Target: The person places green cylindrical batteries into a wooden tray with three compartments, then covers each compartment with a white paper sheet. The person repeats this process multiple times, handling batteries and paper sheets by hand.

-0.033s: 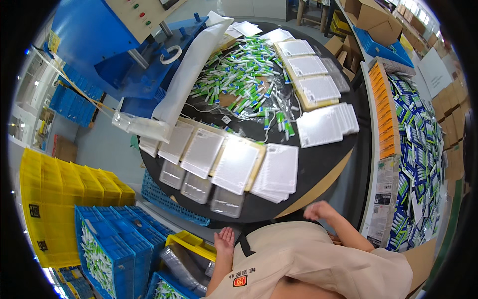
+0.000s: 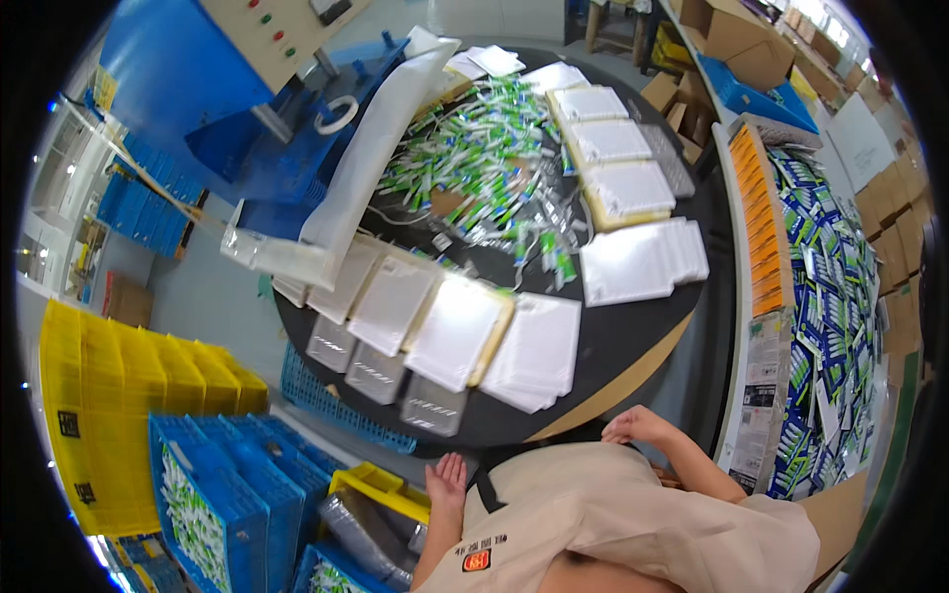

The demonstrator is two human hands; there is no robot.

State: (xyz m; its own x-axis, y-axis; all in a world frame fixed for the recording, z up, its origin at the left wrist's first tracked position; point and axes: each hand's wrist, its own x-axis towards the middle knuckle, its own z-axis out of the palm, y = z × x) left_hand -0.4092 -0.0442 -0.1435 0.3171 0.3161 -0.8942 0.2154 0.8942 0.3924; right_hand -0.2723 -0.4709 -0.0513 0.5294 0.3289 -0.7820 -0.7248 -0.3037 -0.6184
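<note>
My left hand [image 2: 450, 476] is palm up with its fingers stretched out, holding nothing I can see, beside the near edge of a round black table [image 2: 613, 346]. My right hand [image 2: 638, 425] has its fingers curled together by the table's near right edge; anything inside them is hidden. Closest to my hands lie a fanned pile of white cards [image 2: 534, 356], a white card stack [image 2: 455, 331] on a yellowish backing, and a clear plastic blister tray [image 2: 433, 405]. More white cards [image 2: 643, 262] lie at the right. Small green-and-white tubes [image 2: 484, 168] are heaped mid-table.
A blue machine [image 2: 188, 89] stands over the table's far left. Yellow crates [image 2: 129, 395] and blue crates [image 2: 213, 494] are stacked at the left. On the right a long bench holds a bin full of blue-green packs [image 2: 825, 326]. A yellow bin [image 2: 381, 484] sits beside my left arm.
The tabletop's contents have turned slightly clockwise: near cards and trays shifted left, right-hand cards shifted toward me. My right hand has lowered a little; my left hand has barely moved.
</note>
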